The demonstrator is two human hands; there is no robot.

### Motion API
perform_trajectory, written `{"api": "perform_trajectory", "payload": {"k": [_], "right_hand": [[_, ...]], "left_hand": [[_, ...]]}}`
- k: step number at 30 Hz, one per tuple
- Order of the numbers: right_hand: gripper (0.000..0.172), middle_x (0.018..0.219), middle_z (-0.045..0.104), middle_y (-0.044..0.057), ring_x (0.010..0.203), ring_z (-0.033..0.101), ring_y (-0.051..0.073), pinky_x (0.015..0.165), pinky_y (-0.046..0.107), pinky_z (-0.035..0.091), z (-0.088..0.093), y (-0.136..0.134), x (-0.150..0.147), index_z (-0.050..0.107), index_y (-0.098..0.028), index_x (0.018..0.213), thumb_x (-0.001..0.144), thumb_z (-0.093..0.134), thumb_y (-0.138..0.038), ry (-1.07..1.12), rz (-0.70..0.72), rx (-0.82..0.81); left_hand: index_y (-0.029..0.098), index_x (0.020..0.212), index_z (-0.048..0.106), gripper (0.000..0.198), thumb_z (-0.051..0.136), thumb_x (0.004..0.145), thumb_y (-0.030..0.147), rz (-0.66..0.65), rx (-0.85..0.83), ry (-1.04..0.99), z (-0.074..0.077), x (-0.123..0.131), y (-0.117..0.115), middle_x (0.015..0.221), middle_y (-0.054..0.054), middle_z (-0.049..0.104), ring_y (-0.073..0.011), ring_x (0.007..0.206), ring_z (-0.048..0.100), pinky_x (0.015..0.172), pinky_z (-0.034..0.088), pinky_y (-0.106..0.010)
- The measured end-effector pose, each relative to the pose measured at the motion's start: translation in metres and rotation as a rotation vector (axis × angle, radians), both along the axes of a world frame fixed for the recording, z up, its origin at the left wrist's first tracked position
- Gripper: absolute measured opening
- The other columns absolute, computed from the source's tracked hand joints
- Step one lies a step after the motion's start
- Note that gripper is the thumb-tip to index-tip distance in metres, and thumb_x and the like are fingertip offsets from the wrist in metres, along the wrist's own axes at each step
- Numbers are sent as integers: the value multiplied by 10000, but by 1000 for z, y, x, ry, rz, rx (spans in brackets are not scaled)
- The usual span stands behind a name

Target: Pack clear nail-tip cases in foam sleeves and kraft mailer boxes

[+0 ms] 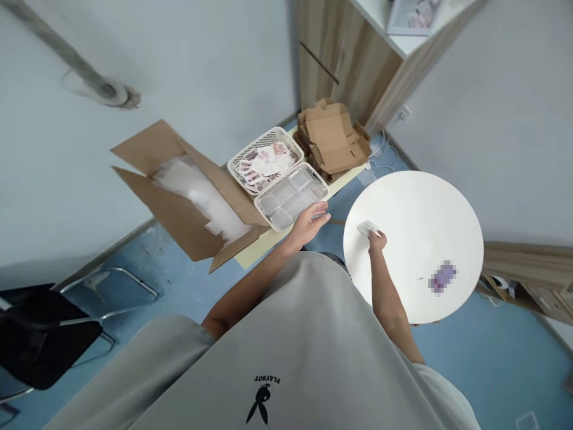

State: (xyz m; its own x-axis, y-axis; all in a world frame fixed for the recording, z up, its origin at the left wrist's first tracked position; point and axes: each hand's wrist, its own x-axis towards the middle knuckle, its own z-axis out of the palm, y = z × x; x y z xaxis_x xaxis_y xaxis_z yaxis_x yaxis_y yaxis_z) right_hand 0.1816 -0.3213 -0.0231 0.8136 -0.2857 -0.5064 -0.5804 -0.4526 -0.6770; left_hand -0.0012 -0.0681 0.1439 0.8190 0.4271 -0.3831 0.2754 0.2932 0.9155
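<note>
My right hand (378, 240) is closed on a small flat pale packet (367, 227), at the left part of a round white table (412, 203). Whether the packet rests on the tabletop or is just above it I cannot tell. My left hand (311, 222) is held out with fingers extended and nothing in it, by the near edge of a white basket of clear plastic cases (286, 200). Behind that stands a second white basket (230, 164), with printed paper packets (268, 162) inside.
An open cardboard box (179, 224) with white plastic bags (201, 191) sits left of the baskets. Flattened brown cartons (335, 140) are stacked at the back. A blurred purple object (443, 278) lies on the round table. Black chairs (45, 340) stand at far left.
</note>
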Motion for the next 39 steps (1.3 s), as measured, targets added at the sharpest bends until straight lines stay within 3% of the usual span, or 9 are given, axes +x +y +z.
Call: {"api": "perform_trajectory", "payload": {"k": [5, 8, 13, 17, 20, 25, 32, 35, 39], "right_hand": [[569, 1429, 688, 283, 1516, 608, 423, 1306, 556, 484, 24, 40, 16, 662, -115, 1249, 809, 799, -450, -120, 194, -168], [617, 1572, 633, 272, 1530, 602, 362, 1304, 520, 489, 54, 92, 16, 651, -99, 1382, 885, 718, -459, -265, 431, -49], [585, 1455, 731, 207, 1307, 749, 312, 1152, 510, 614, 143, 198, -40, 691, -162, 1377, 976, 735, -586, -461, 961, 423], [430, 1483, 732, 141, 1243, 779, 264, 1115, 465, 643, 222, 257, -116, 697, -265, 1433, 1101, 667, -536, -472, 1457, 671], [388, 1531, 700, 134, 1314, 746, 277, 1125, 461, 645, 250, 295, -162, 705, -283, 1454, 1142, 605, -490, -523, 1848, 690], [438, 1623, 611, 263, 1480, 634, 369, 1289, 558, 499, 230, 385, -209, 699, -81, 1473, 1110, 497, -218, -711, 2266, 147], [606, 1764, 484, 298, 1775, 201, 432, 1412, 735, -63, 189, 483, -220, 649, 28, 1575, 1016, 509, -158, -916, 2173, -492], [571, 1699, 551, 328, 1755, 283, 400, 1425, 669, -101, 192, 491, -214, 710, 61, 1489, 987, 491, -98, -908, 2217, -633], [516, 1524, 694, 345, 1615, 511, 376, 1446, 590, 91, 210, 479, -198, 770, 53, 1385, 972, 468, -19, -988, 2266, -527]], "left_hand": [[254, 1422, 721, 459, 753, 1031, 493, 164, 99, -174, 45, -58, 34, 1538, -126, 736, -308, 1402, 726, 1202, 590, -499], [260, 1400, 729, 402, 683, 1085, 506, 420, 282, -204, 62, -94, 56, 1496, -111, 758, -275, 1315, 770, 1136, 627, -449], [232, 1377, 711, 385, 693, 1060, 450, 828, 488, -36, 35, -142, 91, 1464, -125, 767, -264, 1308, 769, 1117, 637, -429], [213, 1362, 715, 365, 688, 1037, 376, 883, 486, 39, 8, -158, 87, 1449, -140, 759, -264, 1290, 772, 1091, 650, -423], [220, 1329, 731, 307, 650, 1054, 329, 913, 559, 41, 2, -156, 71, 1394, -120, 766, -251, 1276, 765, 1103, 641, -412], [219, 1163, 757, 199, 623, 1017, 198, 948, 631, 114, -8, -146, 54, 1184, -81, 799, -235, 1100, 794, 1020, 661, -385], [223, 1243, 786, 271, 606, 1041, 202, 952, 602, 126, -23, -147, 43, 1262, -100, 820, -237, 1154, 809, 1070, 661, -412], [228, 1236, 792, 273, 609, 1036, 199, 954, 588, 141, -26, -149, 38, 1263, -97, 825, -236, 1134, 816, 1058, 670, -418], [229, 1235, 799, 279, 608, 1032, 224, 933, 568, 127, -26, -150, 37, 1248, -100, 828, -238, 1142, 811, 1058, 669, -420]]}}
